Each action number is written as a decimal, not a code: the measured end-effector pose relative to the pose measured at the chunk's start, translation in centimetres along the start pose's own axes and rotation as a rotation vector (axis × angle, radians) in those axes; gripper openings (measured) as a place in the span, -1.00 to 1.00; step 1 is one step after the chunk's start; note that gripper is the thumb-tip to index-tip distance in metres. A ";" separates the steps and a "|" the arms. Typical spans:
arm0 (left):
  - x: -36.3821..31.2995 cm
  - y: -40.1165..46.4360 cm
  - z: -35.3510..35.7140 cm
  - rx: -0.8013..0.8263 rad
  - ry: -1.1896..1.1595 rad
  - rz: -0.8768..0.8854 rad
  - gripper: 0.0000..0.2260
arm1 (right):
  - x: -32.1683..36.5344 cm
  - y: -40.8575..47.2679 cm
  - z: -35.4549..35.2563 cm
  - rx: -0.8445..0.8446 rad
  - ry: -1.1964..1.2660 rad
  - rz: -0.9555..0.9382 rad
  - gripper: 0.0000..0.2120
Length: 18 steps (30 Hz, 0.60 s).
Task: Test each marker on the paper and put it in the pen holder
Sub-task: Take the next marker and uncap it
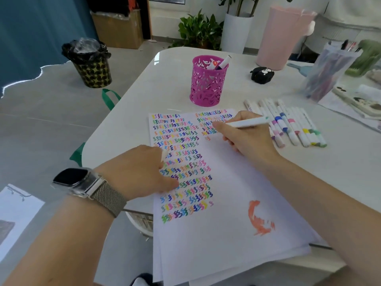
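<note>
Marker (pixel 246 123) in question lies in the right hand (pixel 245 134), fingers curled round its white barrel, its tip hidden behind the fingers low over the paper (pixel 237 203) beside the newest squiggles. The left hand (pixel 144 172) rests on the sheet's left side, fingers bent against the coloured rows, and seems to pinch a small pale piece, perhaps the cap, though that is hard to tell. To test well, I judge the tip should land on bare paper just past the last mark, with the left hand holding the sheet flat so it cannot slide, a short stroke only, then the cap pushed fully home before dropping the marker in. Beyond the paper's far edge stands the pink pen holder (pixel 208 83), upright on the tabletop (pixel 165 65), with a few markers already leaning inside. To the right of the hand a row of untested markers (pixel 288 122) lies flat, and further right a clear cup (pixel 327 71) holds more pens.
</note>
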<state>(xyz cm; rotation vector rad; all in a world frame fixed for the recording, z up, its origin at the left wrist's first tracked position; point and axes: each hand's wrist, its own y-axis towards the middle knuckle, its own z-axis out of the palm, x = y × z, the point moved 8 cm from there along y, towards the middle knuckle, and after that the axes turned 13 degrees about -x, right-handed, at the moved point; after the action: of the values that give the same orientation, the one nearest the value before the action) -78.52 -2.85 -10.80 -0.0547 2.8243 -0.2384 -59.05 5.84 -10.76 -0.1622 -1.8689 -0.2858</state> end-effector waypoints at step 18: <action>-1.2 -0.5 -0.6 0.020 0.047 0.033 -0.67 | -0.2 0.3 0.4 -0.047 -0.070 -0.129 -0.64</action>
<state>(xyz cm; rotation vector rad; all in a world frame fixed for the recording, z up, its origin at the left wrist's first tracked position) -77.53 -3.19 -9.83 0.0019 2.8662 -0.2641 -59.29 6.27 -11.07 -0.0845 -1.9466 -0.4176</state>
